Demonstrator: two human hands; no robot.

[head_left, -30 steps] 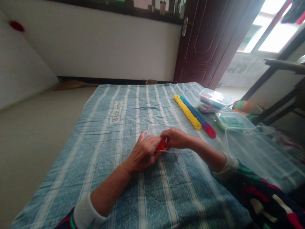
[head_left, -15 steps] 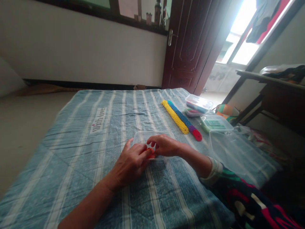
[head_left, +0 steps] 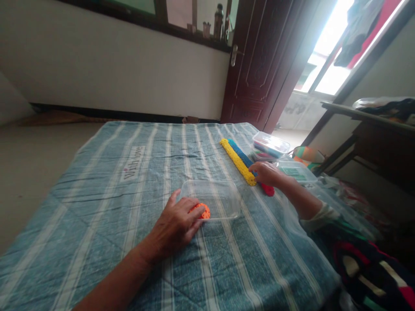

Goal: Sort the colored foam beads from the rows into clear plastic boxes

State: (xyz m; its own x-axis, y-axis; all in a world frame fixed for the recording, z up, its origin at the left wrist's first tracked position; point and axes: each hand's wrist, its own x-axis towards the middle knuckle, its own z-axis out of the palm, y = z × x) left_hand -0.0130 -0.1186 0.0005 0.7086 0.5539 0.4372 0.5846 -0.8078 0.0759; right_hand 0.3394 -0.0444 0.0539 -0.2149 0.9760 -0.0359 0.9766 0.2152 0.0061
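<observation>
My left hand [head_left: 180,220] is closed on a short stack of orange notched discs [head_left: 205,211] at the near left corner of a clear plastic container [head_left: 223,201]. Part of the stack is hidden under my fingers. My right hand [head_left: 267,173] is over the near end of two long rows of discs, its bent fingers apart. Beside its fingertips lies the yellow row [head_left: 238,162]; the blue row [head_left: 241,152], ending in red discs [head_left: 267,189], runs partly underneath the hand. Whether the fingertips touch a row I cannot tell.
A striped blue cloth [head_left: 106,224] covers the surface. Stacked clear boxes [head_left: 270,142] and another lidded box [head_left: 296,172] stand at the right. A larger clear tray or lid [head_left: 346,211] lies near my right forearm. Behind are a dark red door [head_left: 256,73] and a desk [head_left: 369,114].
My right hand has left the clear container and moved right and away, over the near end of the yellow and blue rows. My left hand stays on the orange discs, which now show more.
</observation>
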